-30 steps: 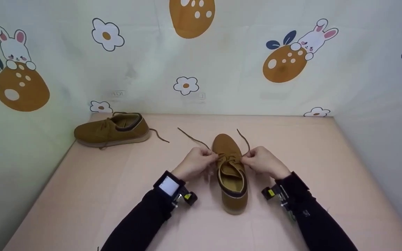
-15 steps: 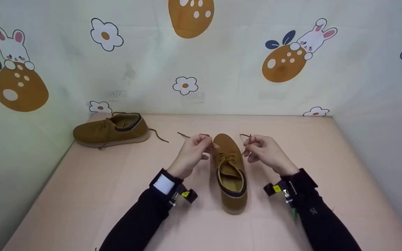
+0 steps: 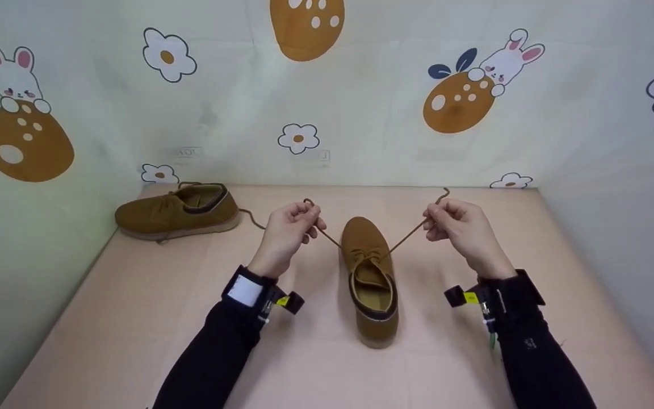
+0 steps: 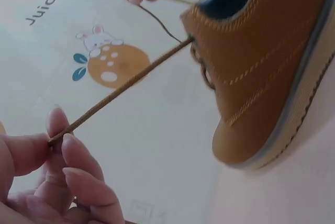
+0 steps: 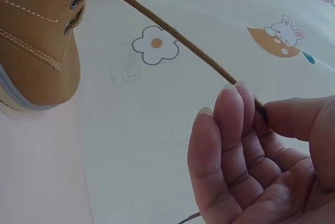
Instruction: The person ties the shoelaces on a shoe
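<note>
A brown lace-up shoe [image 3: 377, 326] stands on the table, toe pointing away, its laces running out to both sides. To its left, my left hand [image 3: 287, 233] pinches one shoelace [image 4: 120, 90] between thumb and fingertips. On the other side my right hand [image 3: 466, 230] pinches the opposite shoelace [image 5: 172, 30] the same way, and that lace's loose tip sticks up beyond the fingers. Both laces stretch straight from the top eyelets, raised above the table. The left wrist view shows the shoe's side [image 4: 261, 77] with stitching and a pale sole.
A second brown shoe [image 3: 208, 218] lies at the table's back left, toe to the left, a loose lace trailing behind its heel. The pale pink table [image 3: 315, 369] ends at a light wall cloth [image 3: 372, 125] printed with rabbits, oranges and flowers.
Both hands have moved from beside the shoe's lacing up and outward, one to each side. The laces, earlier slack on the table, are now pulled straight between shoe and hands.
</note>
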Demonstrator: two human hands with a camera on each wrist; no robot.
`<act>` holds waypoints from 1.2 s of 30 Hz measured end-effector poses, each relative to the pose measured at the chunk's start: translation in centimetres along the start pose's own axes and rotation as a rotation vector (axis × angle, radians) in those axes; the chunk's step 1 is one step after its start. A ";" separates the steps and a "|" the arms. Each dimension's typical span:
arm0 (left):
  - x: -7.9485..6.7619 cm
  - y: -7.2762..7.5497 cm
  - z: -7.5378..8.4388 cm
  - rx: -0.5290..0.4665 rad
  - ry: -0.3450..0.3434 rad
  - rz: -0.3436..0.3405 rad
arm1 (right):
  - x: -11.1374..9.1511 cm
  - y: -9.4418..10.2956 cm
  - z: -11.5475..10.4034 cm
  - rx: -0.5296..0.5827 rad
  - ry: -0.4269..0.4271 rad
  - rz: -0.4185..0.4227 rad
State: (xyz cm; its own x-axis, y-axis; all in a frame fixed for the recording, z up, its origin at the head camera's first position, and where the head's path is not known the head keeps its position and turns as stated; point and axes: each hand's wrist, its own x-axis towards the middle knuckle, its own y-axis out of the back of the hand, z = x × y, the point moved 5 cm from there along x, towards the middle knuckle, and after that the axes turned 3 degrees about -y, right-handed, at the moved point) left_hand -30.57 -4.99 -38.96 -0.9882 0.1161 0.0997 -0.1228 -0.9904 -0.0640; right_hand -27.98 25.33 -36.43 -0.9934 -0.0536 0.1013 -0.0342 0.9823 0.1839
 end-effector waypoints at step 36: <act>2.6 -4.0 1.8 0.412 -0.105 -0.362 | 0.1 0.9 0.4 -0.173 -0.012 0.021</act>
State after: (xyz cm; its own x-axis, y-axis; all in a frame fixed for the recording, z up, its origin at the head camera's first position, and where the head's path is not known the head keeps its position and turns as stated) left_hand -32.51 -0.89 -36.64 -0.8725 0.4672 0.1429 -0.3861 -0.8386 0.3842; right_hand -28.12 26.24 -36.70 -0.9950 -0.0306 0.0955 0.0045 0.9378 0.3472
